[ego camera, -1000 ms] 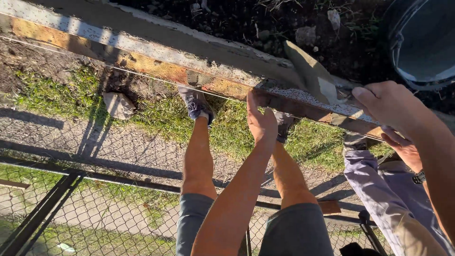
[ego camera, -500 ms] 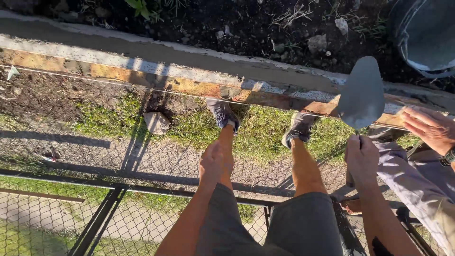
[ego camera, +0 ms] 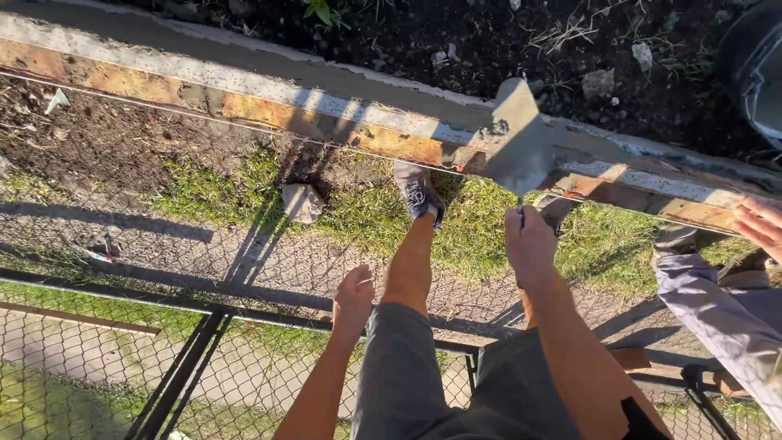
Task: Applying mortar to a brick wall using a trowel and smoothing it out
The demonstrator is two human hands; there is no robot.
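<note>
From my feed, I see both arms bare from the elbow down, with no sleeves, gloves or wrist straps on the left hand (ego camera: 355, 298) or the right hand (ego camera: 529, 244). Below the hands, I make out grey shorts (ego camera: 407, 375) over bare legs. Beyond the left hand sits a grey laced sneaker (ego camera: 419, 192) with a dark sole edge.

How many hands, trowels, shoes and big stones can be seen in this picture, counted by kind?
Hands: 3, namely the left hand, the right hand and another person's hand
Trowels: 1, the trowel in the right hand
Shoes in clear view: 1, the grey shoe
Big stones on the grass: 1, the stone
Total: 6
</note>
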